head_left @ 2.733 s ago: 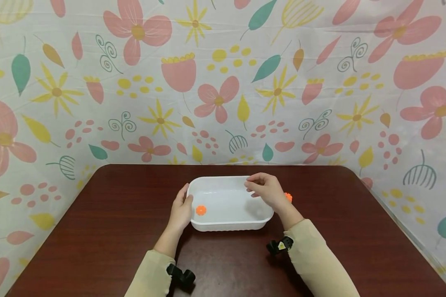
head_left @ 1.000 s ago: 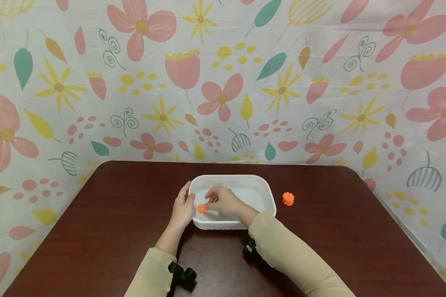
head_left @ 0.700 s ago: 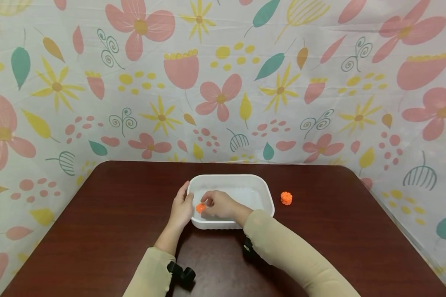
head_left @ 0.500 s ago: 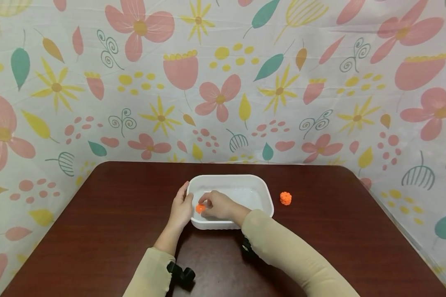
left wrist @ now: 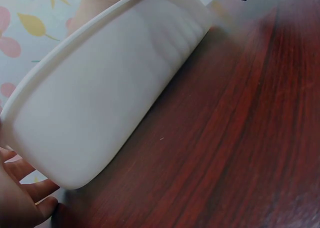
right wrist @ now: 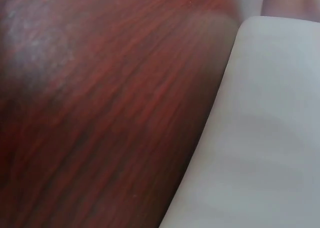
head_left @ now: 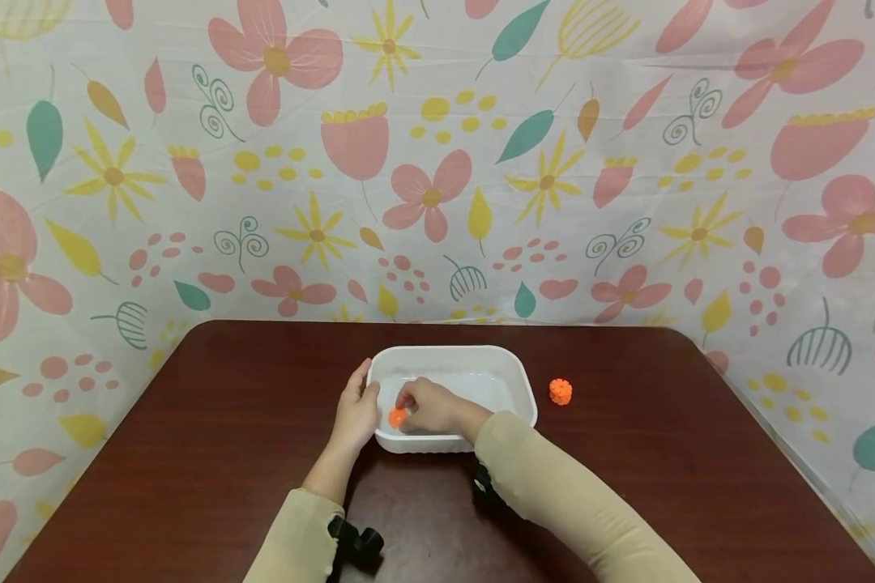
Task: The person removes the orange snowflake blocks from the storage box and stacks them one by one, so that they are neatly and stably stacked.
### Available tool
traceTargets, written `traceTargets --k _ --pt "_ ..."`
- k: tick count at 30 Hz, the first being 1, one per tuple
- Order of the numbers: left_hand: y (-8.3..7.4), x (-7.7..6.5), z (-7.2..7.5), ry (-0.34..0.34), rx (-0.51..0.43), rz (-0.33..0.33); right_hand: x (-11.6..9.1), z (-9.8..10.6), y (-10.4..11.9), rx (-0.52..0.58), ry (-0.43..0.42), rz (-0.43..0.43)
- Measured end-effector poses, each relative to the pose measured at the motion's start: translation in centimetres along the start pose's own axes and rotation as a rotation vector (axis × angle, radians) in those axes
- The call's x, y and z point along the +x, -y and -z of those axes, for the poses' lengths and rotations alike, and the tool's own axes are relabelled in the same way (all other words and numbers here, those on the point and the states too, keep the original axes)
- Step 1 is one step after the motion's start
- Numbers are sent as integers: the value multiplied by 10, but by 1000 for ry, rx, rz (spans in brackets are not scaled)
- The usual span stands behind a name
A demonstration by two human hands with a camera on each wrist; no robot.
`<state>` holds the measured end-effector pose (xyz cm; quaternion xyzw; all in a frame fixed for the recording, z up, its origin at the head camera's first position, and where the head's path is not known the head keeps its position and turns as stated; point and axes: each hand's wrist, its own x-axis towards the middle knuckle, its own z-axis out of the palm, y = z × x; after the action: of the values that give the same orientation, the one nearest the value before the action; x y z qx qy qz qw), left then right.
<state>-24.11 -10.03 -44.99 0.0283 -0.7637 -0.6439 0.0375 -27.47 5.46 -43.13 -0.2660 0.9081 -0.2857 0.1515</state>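
A white rectangular dish (head_left: 492, 393) sits on the table. My left hand (head_left: 355, 414) holds its left end, the thumb at the rim; in the left wrist view, the fingers (left wrist: 35, 190) of this hand lie against the dish's end wall. Inside the dish, towards the left, my right hand (head_left: 433, 406) pinches a small orange flower-shaped piece (head_left: 397, 417). Part of that piece is hidden by the fingers. The right wrist view has mostly the outer wall of the dish (right wrist: 260, 138), and the right hand's fingers are out of sight there.
To the right of the dish stands an orange knobbly cluster (head_left: 561, 392), apart from both hands. The dark red-brown wooden table (head_left: 211, 453) has rounded far corners. Behind it hangs a floral cloth (head_left: 437, 267). Black wrist cameras (head_left: 357, 542) are strapped to the sleeves.
My right hand has come from over the dish's right side to the orange piece at its left. The piece has lately shifted slightly and tilted at the fingertips. The left hand stays put.
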Motion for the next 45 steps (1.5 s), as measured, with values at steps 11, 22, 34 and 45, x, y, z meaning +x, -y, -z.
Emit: traceTargets --k 11,22,34,45 --pt "4 -2 -4 -2 18 10 -6 3 -7 147 -49 -45" --pt "4 -3 -6 -8 13 11 -17 21 -19 332 -153 -39" --pt "0 -1 -2 12 37 20 -32 39 -27 398 -190 -57" --pt "-2 0 -1 22 56 14 -48 52 -38 444 -260 -74"
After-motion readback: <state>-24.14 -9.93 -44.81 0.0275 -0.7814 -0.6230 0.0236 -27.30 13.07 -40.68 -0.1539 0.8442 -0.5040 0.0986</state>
